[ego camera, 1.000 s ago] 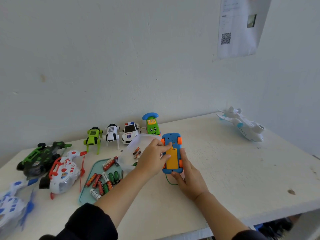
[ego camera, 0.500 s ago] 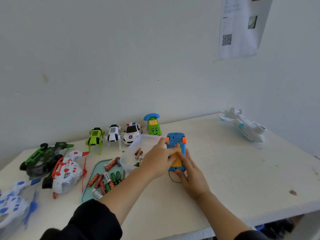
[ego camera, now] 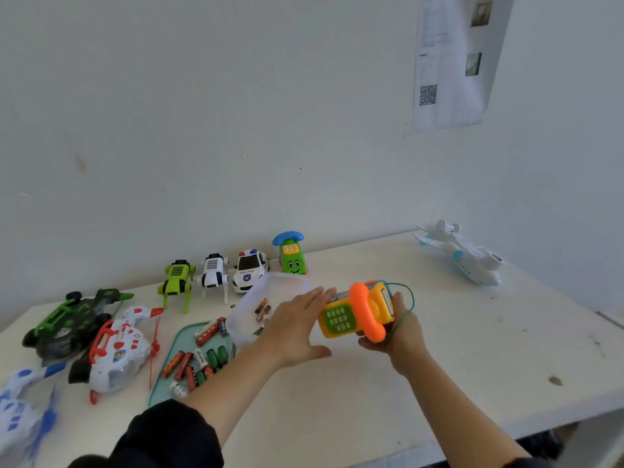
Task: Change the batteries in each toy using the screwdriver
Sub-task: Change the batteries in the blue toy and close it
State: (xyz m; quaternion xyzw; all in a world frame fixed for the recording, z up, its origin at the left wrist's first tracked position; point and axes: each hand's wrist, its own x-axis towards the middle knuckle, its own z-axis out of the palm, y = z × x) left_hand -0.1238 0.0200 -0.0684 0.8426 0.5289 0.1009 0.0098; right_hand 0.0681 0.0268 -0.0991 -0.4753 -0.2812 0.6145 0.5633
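A yellow toy phone with an orange handset, green keypad and blue underside is lifted off the table, keypad side facing me. My right hand holds it from below and behind, a green cord looping over that hand. My left hand has flat, spread fingers touching the toy's left end. Loose batteries lie on a teal tray; a few more sit in a clear plastic tub. No screwdriver is visible.
Along the wall stand a green robot dog, a white robot dog, a police car and a green phone toy. Larger toy vehicles crowd the left. A white plane rests far right.
The toy phone lay underside up on the table with both hands on it. It has been lifted and turned over, so the keypad and orange handset now face me.
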